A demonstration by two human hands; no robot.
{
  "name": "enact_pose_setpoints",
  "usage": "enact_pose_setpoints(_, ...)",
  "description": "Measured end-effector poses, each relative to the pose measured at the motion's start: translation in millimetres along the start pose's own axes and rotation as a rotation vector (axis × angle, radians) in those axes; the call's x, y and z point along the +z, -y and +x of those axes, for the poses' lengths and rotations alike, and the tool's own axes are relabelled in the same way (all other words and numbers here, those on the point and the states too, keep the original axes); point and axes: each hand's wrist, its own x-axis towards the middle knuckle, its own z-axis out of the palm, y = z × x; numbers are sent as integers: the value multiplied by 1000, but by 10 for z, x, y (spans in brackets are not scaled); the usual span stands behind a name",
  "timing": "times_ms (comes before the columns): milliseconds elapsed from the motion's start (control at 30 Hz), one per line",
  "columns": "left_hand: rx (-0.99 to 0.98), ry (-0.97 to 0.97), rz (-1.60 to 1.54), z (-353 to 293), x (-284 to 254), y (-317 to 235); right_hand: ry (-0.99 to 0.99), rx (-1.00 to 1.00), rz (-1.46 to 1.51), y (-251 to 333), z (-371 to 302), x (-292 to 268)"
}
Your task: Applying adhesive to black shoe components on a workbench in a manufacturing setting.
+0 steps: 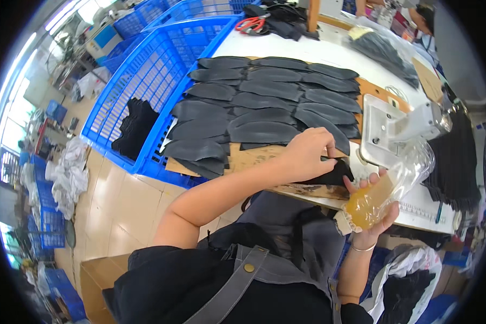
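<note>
My right hand (382, 220) is wrapped round a clear plastic bottle (410, 170). Amber liquid fills its lower end, where a pale, crusted tip points down toward me. My left hand (311, 153) is closed at the table's front edge, its fingertips pinching a small black piece (329, 171). The fingers cover part of that piece. Just beyond the left hand, overlapping rows of dark grey, leaf-shaped pieces (267, 110) lie on a brown board (248, 155).
A blue plastic crate (140, 81) with black pieces inside stands left of the board. To the right is a white machine (386, 129); dark strips (453, 162) hang beyond it. Red-handled scissors (251, 24) lie at the back. A white bag (432, 259) is at lower right.
</note>
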Motion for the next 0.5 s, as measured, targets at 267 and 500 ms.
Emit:
enact_pose_setpoints(267,-298,-728,-323,-439,-1128,-20,-23,-3,-12,21,49,-81)
enact_pose_setpoints(500,60,-962,677,-751,-1895,462,-17,-5,-36,37,64,-41)
